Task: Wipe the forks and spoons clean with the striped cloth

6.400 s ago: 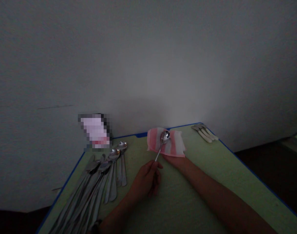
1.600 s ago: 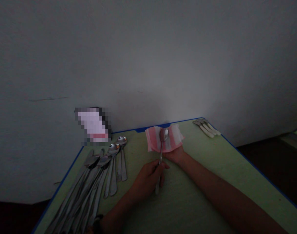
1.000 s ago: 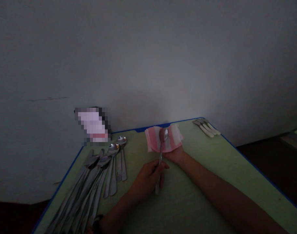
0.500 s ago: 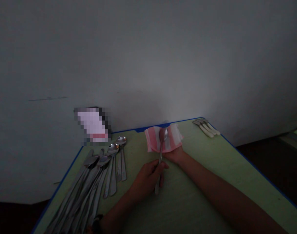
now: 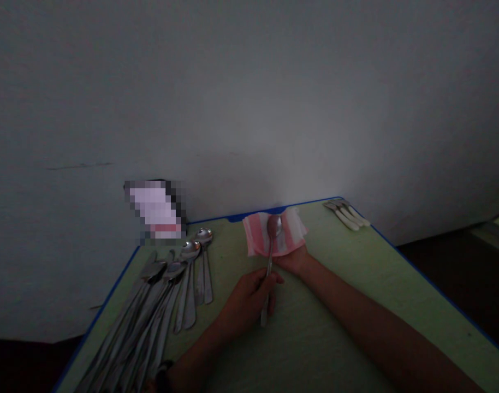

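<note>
My left hand (image 5: 249, 300) pinches a metal spoon (image 5: 269, 256) by its handle, the bowl pointing away from me. The handle's end sticks out below my fingers. Behind the bowl is a pink-and-white striped cloth (image 5: 292, 232), spread over my right hand (image 5: 294, 259). That hand holds the cloth from below, and its fingers are mostly hidden under it. The spoon's bowl lies against or just over the cloth; I cannot tell if they touch. To the left, several metal spoons (image 5: 190, 251) and other long-handled cutlery (image 5: 130, 327) lie in a loose pile.
The green table (image 5: 335, 327) has a blue edge and stands against a grey wall (image 5: 249, 109). Several forks with white handles (image 5: 351, 215) lie at the far right corner. A pixelated, phone-like object (image 5: 155, 210) leans at the far left corner.
Since the oldest frame, my left hand has come to hold the spoon higher up its handle, and the spoon stands straighter. Over the last second nothing has visibly moved.
</note>
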A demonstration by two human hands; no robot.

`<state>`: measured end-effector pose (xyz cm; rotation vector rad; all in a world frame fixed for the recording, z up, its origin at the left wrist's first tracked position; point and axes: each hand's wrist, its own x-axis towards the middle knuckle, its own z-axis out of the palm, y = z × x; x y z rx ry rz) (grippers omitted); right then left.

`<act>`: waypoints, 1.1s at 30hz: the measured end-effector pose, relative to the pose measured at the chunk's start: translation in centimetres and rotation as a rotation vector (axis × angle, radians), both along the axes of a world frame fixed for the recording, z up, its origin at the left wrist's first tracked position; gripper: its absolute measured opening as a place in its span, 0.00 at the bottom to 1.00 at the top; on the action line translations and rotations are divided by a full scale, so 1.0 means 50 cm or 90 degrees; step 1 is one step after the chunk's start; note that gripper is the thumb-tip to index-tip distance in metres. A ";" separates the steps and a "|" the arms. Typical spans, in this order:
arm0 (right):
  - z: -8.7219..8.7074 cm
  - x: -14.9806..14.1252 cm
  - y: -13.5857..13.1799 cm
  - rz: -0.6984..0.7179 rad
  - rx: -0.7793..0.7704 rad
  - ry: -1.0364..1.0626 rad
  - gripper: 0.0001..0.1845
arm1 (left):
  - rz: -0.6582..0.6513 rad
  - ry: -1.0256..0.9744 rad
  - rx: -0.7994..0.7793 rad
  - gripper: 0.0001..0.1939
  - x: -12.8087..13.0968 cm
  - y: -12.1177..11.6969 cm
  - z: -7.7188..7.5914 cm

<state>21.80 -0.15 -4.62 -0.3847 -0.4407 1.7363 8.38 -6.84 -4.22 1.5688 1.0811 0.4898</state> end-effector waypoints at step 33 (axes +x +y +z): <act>-0.004 0.002 0.001 0.072 -0.049 0.075 0.27 | -0.010 0.000 0.010 0.18 0.001 -0.002 -0.004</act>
